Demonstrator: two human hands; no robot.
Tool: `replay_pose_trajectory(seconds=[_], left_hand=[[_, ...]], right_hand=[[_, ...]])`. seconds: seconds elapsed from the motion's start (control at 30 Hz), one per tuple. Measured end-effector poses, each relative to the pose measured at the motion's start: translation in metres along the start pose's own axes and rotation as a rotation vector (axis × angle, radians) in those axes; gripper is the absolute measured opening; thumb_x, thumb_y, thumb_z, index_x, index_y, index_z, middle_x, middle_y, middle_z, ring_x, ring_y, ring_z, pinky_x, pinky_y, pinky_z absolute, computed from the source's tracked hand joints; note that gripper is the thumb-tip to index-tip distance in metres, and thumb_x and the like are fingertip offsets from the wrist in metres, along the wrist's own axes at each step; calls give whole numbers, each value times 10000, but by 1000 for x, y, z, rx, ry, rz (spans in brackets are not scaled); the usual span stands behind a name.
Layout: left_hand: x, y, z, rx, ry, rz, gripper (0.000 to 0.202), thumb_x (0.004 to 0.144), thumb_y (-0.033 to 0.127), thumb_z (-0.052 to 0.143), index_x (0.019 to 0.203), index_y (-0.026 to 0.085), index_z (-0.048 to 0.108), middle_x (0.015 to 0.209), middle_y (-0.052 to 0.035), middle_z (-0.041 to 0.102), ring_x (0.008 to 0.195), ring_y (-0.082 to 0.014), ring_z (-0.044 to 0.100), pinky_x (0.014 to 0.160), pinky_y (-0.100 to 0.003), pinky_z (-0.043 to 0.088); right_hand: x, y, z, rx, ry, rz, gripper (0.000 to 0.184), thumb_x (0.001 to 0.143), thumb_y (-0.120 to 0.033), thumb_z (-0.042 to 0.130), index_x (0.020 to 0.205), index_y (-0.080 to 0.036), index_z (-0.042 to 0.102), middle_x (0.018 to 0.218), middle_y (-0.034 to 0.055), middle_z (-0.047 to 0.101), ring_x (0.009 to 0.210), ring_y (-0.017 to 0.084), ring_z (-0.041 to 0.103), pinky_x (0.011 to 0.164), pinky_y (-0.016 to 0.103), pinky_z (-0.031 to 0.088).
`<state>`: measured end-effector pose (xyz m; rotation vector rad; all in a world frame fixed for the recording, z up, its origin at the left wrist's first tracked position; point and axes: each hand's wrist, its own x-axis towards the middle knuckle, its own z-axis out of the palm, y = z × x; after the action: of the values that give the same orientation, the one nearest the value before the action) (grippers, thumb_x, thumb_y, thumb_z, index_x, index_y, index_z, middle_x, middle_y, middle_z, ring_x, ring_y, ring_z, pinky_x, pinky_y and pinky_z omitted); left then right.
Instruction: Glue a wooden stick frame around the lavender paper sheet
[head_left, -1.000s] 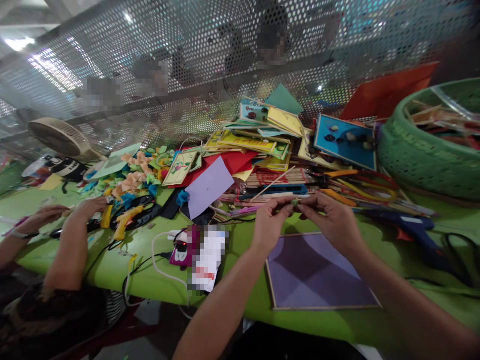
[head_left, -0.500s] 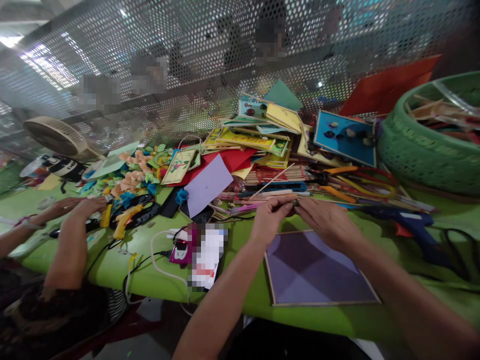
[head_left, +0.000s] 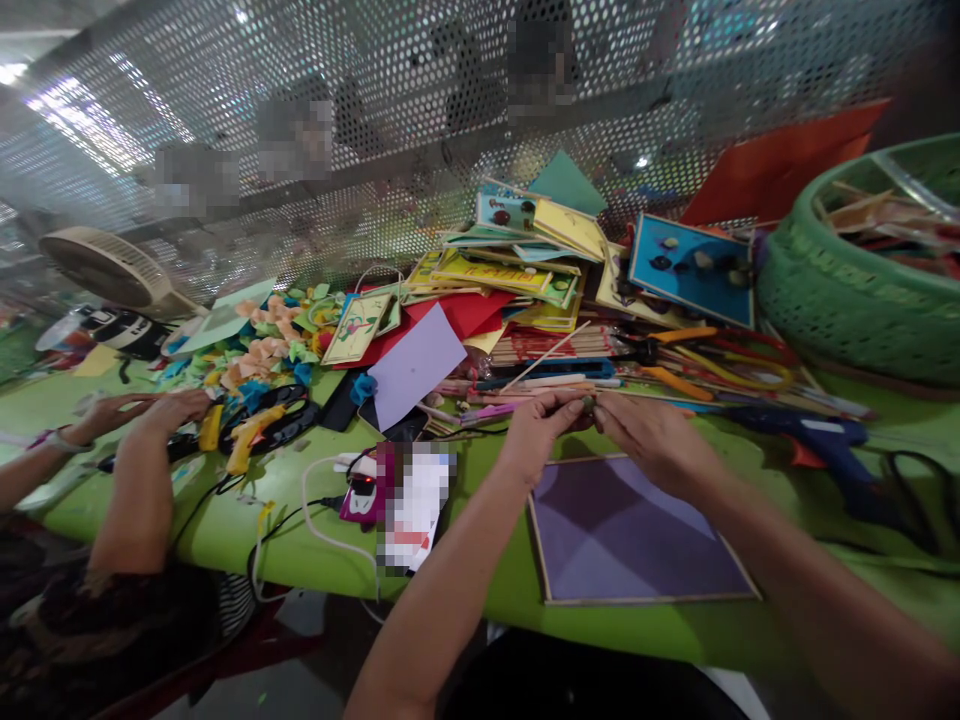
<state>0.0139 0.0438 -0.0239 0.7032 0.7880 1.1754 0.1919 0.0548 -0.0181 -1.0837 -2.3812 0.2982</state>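
My right hand [head_left: 649, 435] just flattened out, can't tell its grip. Left hand [head_left: 538, 430] pinches the green bit [head_left: 589, 404], board [head_left: 637, 535] still bare by the table [head_left: 600, 628] edge.

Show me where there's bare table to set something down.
Two small patches of the green table: between the left forearm and purple board, and between the right forearm and blue glue gun. Beyond the board it's crowded with cards, sticks and pliers.
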Motion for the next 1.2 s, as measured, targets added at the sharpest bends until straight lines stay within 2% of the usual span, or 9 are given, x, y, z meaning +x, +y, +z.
replay_pose_trajectory(seconds=[0.13, 0.23, 0.4, 0.53, 0.7, 0.83, 0.97, 1.07, 1.2], left_hand=[[1, -2, -1, -59, -6, -20, 439, 599, 393, 966, 926, 146, 807, 919, -61, 768, 796, -142, 679, 905, -338, 522], [0, -1, 0, -31, -9, -12, 440, 585, 398, 972, 914, 154, 813, 907, -55, 765, 789, -136, 669, 888, -326, 524], [-1, 2, 2, 16, -17, 13, 417, 590, 408, 966, 889, 159, 816, 889, -43, 759, 798, -132, 663, 884, -319, 536], [1, 0, 0, -19, -20, -20, 438, 576, 404, 975, 891, 150, 808, 885, -45, 761, 783, -130, 670, 870, -317, 537], [1, -1, 0, -92, -25, -48, 467, 579, 379, 980, 939, 145, 796, 886, -51, 758, 754, -124, 681, 832, -294, 539], [-1, 3, 2, -118, 3, 0, 441, 590, 352, 978, 932, 155, 782, 897, -44, 754, 766, -123, 681, 825, -291, 546], [-2, 5, 4, -100, 10, 21, 449, 598, 360, 974, 939, 152, 770, 891, -41, 751, 776, -128, 677, 820, -294, 537], [-2, 5, 5, -73, 6, 40, 469, 582, 392, 977, 916, 142, 764, 866, -37, 749, 765, -125, 669, 830, -297, 529], [0, 3, 5, -40, 7, 87, 483, 559, 421, 981, 876, 140, 749, 840, -33, 746, 770, -124, 663, 831, -294, 519]], right_hand=[[4, -4, -7, 46, 42, -3, 283, 1053, -355, 352, 871, -239, 536, 760, 45, 687, 672, 203, 648, 622, 322, 420], [4, -4, -8, -27, 14, 3, 291, 1042, -360, 371, 810, -247, 505, 712, 35, 662, 630, 204, 632, 594, 325, 389], [2, -2, -5, -72, -43, 32, 271, 1023, -345, 366, 808, -249, 502, 696, 45, 656, 634, 222, 642, 607, 339, 392], [4, -4, -8, 29, -45, 86, 271, 1011, -332, 367, 795, -250, 509, 697, 41, 665, 615, 205, 618, 592, 330, 388], [7, -9, -16, 201, 15, 118, 319, 1018, -359, 387, 736, -255, 494, 667, 16, 623, 583, 169, 558, 576, 306, 393], [6, -11, -14, 191, 102, 164, 217, 982, -423, 532, 853, -249, 554, 714, 3, 643, 617, 171, 585, 580, 298, 421], [4, -7, -7, 141, 249, 156, 157, 959, -372, 600, 1027, -233, 627, 859, 32, 706, 689, 183, 647, 631, 308, 481], [3, -2, -4, 124, 281, 101, 152, 974, -322, 595, 1083, -246, 668, 956, 46, 733, 800, 203, 690, 709, 323, 518], [2, 0, -4, 131, 286, 64, 158, 980, -312, 608, 1106, -269, 694, 974, 35, 743, 846, 209, 698, 748, 334, 537]])
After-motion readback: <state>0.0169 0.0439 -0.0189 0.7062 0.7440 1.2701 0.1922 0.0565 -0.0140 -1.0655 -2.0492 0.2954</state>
